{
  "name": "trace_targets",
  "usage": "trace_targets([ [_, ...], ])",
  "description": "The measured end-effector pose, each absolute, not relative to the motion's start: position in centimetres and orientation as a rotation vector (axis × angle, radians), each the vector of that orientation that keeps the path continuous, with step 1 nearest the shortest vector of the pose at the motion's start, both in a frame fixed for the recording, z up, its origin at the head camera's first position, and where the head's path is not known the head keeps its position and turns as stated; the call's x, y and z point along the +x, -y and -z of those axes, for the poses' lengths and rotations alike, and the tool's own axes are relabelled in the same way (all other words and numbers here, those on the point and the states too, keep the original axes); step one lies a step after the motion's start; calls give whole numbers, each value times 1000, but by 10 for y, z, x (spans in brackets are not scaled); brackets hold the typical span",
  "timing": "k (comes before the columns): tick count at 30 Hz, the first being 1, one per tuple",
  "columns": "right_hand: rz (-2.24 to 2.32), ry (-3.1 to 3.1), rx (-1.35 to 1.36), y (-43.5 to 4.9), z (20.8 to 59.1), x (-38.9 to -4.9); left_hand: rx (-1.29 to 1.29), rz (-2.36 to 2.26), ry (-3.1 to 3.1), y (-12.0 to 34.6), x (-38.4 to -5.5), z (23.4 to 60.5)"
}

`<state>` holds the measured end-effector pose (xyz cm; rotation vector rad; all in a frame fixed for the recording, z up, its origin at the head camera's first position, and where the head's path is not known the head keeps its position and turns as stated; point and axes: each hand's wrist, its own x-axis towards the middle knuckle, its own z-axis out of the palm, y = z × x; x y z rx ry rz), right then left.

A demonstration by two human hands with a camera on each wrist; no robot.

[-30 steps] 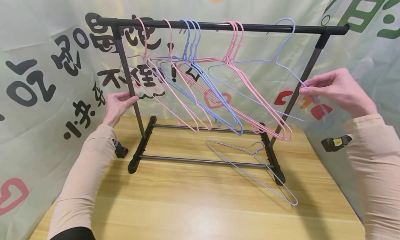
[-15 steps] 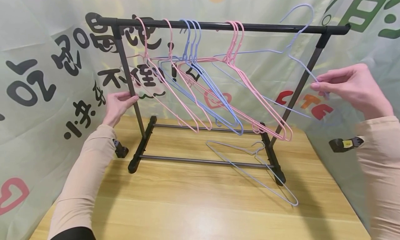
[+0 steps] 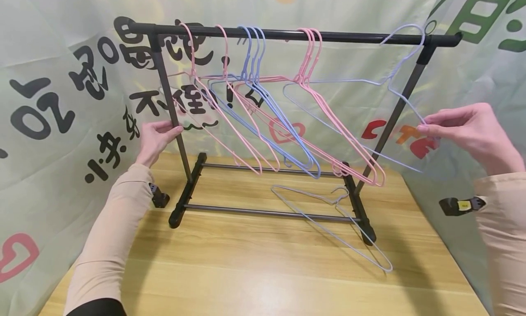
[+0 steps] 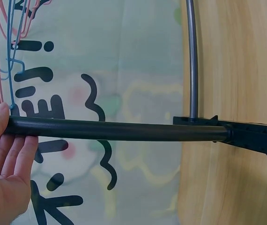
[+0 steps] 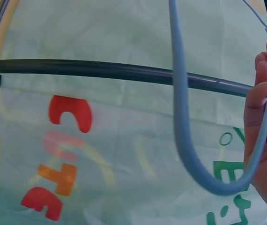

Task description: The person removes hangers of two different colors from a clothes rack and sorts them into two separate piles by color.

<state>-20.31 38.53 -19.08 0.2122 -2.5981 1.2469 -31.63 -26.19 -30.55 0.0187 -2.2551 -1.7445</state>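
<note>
I see a printed cloth behind both hands, and a wooden table beneath them. A black rack stands on the table between the hands, its top bar above both. Pink hangers hang from that bar: two singly toward the left hand, a close cluster nearer the right. A bunch of blue hangers hangs between them.

The light blue hanger is in the right hand, stretching back toward the left behind the pink cluster. Its hook overlaps the bar above and inward of that hand; I cannot tell whether it rests there. A grey-blue hanger lies low between the hands, nearer the right, across the rack's base.

My left hand holds the left post between thumb and fingers. My right hand, just outside the right post, pinches one end of the light blue hanger. A small black device sits below the right hand, and another below the left.
</note>
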Motion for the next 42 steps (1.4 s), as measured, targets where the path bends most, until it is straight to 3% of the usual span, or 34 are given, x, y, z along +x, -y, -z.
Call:
trace_targets([
  [16,-1111,2773,197,-390,267,-205,-1,1756,2232,261,-316,307],
  [42,-1614,2851,287,-375,368,-197,34,1687,2248,259,-315,307],
])
